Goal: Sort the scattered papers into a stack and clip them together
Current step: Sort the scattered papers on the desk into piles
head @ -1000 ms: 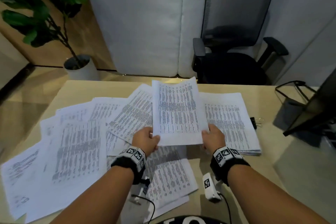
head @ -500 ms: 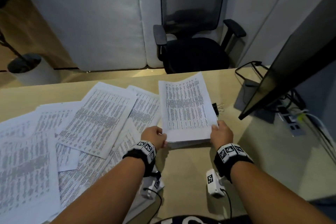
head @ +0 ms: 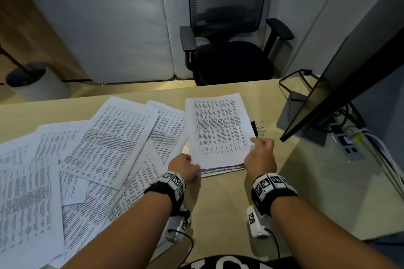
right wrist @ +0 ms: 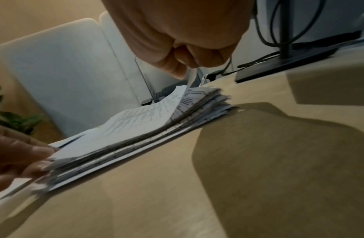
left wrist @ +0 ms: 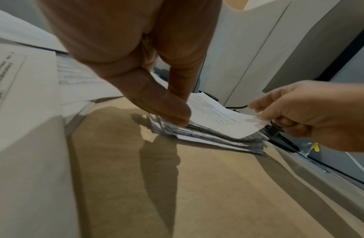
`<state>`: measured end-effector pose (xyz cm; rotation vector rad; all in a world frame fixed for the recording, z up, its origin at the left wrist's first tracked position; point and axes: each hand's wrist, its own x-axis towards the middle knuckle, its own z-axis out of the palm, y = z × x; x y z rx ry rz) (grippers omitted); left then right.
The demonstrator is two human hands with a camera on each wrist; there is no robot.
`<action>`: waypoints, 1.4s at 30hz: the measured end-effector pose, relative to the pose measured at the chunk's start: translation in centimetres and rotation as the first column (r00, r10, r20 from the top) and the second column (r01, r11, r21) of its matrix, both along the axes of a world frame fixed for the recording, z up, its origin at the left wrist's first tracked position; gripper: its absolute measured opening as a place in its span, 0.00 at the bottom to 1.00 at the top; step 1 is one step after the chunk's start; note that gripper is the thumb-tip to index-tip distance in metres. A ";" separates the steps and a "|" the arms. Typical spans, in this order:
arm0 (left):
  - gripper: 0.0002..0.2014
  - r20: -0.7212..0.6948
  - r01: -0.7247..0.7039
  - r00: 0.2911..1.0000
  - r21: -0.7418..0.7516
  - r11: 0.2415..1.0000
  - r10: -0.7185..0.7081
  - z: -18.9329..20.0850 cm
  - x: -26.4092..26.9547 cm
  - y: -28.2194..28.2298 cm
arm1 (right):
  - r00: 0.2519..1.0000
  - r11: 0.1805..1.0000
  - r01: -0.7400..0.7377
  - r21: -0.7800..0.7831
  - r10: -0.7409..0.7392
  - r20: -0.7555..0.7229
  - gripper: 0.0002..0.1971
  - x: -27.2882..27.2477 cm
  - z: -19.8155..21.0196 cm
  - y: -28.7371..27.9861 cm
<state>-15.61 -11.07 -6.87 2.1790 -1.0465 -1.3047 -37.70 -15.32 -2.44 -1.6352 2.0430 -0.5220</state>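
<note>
Stack (head: pixel 218 133): on surface (head: pixel 229 199), between both grips.
Left hand (head: pixel 182 165): grip pinching stack's near-left corner.
Right hand (head: pixel 260 155): grip pinching top sheet (left wrist: pixel 221 119) at right edge, edge lifted.
Clip (head: pixel 256 128): on surface, just beyond right grip, beside stack.
Loose papers (head: pixel 91 155): spread left of left grip.

The printed sheets (head: pixel 218 129) between the hands carry dense tabular text, too small to read.
</note>
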 end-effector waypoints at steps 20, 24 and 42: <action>0.20 0.353 0.001 0.935 -0.053 0.999 0.018 4.3 11.8 7.2 | 0.917 0.905 -0.398 0.152 0.387 0.096 0.18 13.5 1.5 3.2; 0.21 0.374 -0.112 0.921 -0.011 0.994 0.108 3.7 16.5 9.3 | 0.865 0.850 -0.500 0.166 0.479 0.151 0.16 17.3 0.6 4.0; 0.47 0.533 -0.262 0.845 0.327 0.908 0.052 1.1 31.0 17.5 | 0.675 0.704 -0.628 0.332 0.705 -0.218 0.40 28.0 -2.4 7.4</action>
